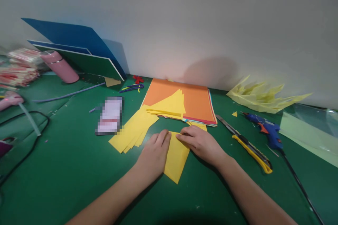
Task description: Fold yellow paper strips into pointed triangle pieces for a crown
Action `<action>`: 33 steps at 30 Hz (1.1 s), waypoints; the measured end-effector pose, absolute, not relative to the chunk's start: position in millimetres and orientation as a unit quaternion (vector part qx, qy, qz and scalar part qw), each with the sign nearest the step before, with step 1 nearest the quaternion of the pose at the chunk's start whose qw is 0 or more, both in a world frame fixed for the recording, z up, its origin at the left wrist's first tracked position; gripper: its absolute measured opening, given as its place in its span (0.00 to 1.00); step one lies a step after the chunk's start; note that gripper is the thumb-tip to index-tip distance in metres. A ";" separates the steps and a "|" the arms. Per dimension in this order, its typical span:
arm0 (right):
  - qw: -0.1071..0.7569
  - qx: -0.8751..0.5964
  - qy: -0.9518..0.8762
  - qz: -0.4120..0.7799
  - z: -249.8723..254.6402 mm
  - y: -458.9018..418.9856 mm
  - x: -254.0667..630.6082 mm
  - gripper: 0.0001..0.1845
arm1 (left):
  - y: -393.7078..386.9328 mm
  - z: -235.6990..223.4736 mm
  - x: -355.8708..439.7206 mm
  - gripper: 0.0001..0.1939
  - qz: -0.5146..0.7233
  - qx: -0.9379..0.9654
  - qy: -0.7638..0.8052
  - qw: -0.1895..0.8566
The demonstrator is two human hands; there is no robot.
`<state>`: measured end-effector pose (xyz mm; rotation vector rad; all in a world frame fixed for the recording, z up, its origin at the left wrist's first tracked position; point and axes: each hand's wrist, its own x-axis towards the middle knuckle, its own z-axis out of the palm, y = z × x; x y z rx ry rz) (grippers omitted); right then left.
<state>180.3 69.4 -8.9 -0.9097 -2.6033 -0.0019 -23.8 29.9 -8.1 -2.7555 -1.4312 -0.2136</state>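
Note:
A piece of yellow paper lies on the green table between my hands, its pointed lower corner toward me. My left hand has its fingers together, pressing the paper's upper left edge. At the upper right edge, the bent fingers of my right hand grip the same piece. Just beyond are several yellow triangles, stacked on a pile of coloured paper with an orange sheet on top. Several yellow strips fan out to the left of that pile. Another bit of yellow paper shows behind my right hand.
To the right lie a yellow utility knife with its blade out, a blue glue gun with a cord, and a folded pale-yellow paper form. On the left are a phone, a pink bottle, and a pink glue gun.

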 end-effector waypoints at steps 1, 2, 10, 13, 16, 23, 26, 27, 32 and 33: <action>0.191 -0.323 -0.927 -0.001 -8.8 69.4 180.3 0.16 | 30.0 -7.6 -23.2 0.25 -0.070 -0.884 -0.462 0.014; 0.192 -0.322 -0.927 -0.001 -8.4 69.5 180.2 0.16 | 30.2 -6.9 -22.6 0.25 -0.070 -0.882 -0.465 0.012; 0.218 -0.305 -0.927 -0.001 -1.6 69.6 176.6 0.15 | 30.6 -1.7 -18.8 0.24 -0.053 -0.880 -0.471 -0.008; 0.222 -0.296 -0.929 0.008 -1.8 70.1 177.2 0.15 | 30.2 -1.3 -18.8 0.24 -0.049 -0.880 -0.472 -0.004; 0.228 -0.294 -0.928 0.022 -4.1 70.8 180.1 0.16 | 29.6 -0.9 -19.5 0.25 -0.049 -0.882 -0.468 0.001; 0.274 -0.323 -0.905 0.036 -7.4 71.5 185.1 0.18 | 29.2 -1.4 -20.4 0.23 -0.063 -0.881 -0.468 0.006; 0.259 -0.332 -0.907 0.030 -6.8 71.2 177.5 0.20 | 29.6 -3.3 -19.6 0.24 -0.069 -0.882 -0.467 0.001; 0.245 -0.333 -0.910 0.023 -6.8 71.2 174.3 0.20 | 29.6 -3.9 -19.4 0.24 -0.072 -0.881 -0.468 -0.002; 0.198 -0.349 -0.916 -0.008 -8.8 71.0 163.8 0.20 | 28.4 -6.5 -18.9 0.25 -0.085 -0.874 -0.478 -0.007; 0.193 -0.354 -0.915 -0.013 -9.0 70.9 163.0 0.20 | 28.1 -7.5 -19.0 0.24 -0.090 -0.874 -0.477 -0.006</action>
